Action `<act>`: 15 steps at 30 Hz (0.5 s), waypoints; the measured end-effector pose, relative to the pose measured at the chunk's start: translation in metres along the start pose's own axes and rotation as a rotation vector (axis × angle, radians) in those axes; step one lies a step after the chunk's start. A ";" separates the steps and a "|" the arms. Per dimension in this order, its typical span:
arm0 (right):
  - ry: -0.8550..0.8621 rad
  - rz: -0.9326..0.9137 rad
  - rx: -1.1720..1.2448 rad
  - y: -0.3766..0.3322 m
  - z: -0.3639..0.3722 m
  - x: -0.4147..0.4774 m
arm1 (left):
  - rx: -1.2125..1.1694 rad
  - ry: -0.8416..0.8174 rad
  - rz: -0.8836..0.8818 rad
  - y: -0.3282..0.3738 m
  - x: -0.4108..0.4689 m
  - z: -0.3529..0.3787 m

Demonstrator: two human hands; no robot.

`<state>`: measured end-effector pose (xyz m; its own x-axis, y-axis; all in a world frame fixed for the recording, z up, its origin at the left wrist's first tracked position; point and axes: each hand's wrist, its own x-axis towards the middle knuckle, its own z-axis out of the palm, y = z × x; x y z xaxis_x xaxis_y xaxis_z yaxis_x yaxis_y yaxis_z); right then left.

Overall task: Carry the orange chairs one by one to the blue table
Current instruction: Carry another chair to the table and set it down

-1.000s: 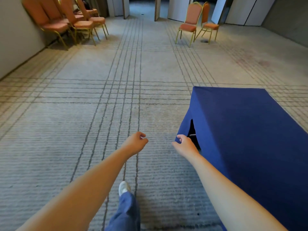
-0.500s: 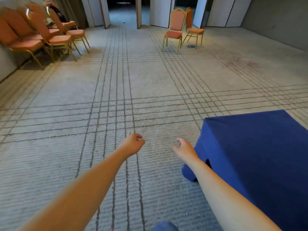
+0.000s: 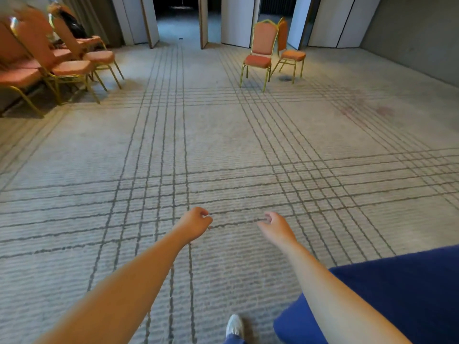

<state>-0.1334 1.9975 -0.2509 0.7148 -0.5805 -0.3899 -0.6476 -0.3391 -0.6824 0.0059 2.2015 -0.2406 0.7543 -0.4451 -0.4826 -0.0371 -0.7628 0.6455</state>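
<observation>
Head view: left hand (image 3: 195, 223) and right hand (image 3: 277, 225) apart, loosely curled, empty. Blue table (image 3: 397, 281) near right, no chair seen beside. Orange chairs (image 3: 260, 54) far ahead, more chairs (image 3: 69, 68) along left wall. Carrying apparently all left.

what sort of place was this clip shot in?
Probably a hotel or conference function room. Gold-framed orange banquet chairs stand in groups on patterned carpet, tall folding partition panels line the far end, and a blue-draped table sits at near right.
</observation>
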 end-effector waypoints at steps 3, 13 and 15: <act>0.014 -0.014 -0.013 -0.028 -0.027 0.073 | -0.001 0.003 0.024 0.037 0.061 -0.020; 0.008 -0.022 -0.021 -0.101 -0.072 0.283 | 0.052 0.033 -0.002 0.119 0.261 -0.081; 0.037 -0.032 0.013 -0.119 -0.079 0.332 | 0.050 0.028 -0.005 0.136 0.311 -0.097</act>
<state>0.1597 1.7870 -0.2503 0.7244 -0.5969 -0.3450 -0.6211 -0.3480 -0.7022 0.2993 2.0047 -0.2459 0.7724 -0.4288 -0.4686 -0.0659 -0.7878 0.6124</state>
